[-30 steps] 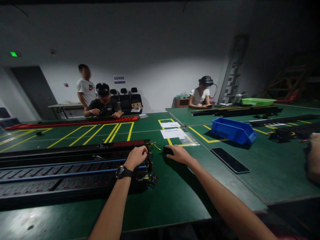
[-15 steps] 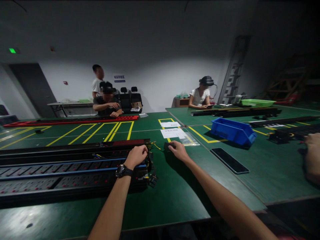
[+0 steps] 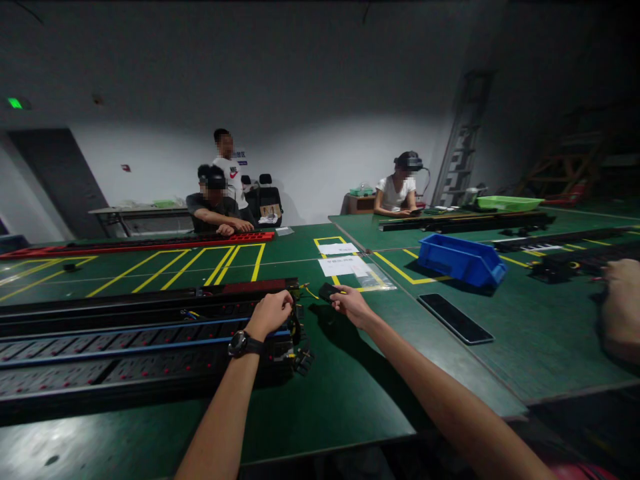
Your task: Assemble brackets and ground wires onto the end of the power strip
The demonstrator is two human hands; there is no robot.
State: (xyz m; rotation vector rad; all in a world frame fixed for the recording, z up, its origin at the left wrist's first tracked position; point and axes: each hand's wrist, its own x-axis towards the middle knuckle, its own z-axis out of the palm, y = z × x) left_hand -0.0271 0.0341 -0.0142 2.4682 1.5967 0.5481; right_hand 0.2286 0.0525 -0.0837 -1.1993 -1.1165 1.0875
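Observation:
Long black power strips (image 3: 190,365) with red dots and blue edges lie side by side on the green table (image 3: 350,407) at the left. My left hand (image 3: 271,313), a watch on its wrist, rests at their right end with fingers curled together; whatever it grips there is hidden. Black plugs and cables (image 3: 301,353) hang beside it at that end. My right hand (image 3: 350,303) pinches a small black block (image 3: 329,291) just right of the strips. A thin yellow-green wire (image 3: 312,292) shows between the hands.
A blue bin (image 3: 460,260) and a phone (image 3: 455,319) lie to the right. Paper sheets (image 3: 345,267) are behind my right hand. Another person's hand (image 3: 623,310) is at the right edge. Three people are across the table.
My right hand has raised the black block slightly and turned it. My left hand stays at the strip ends. The standing person at the back has moved to the right.

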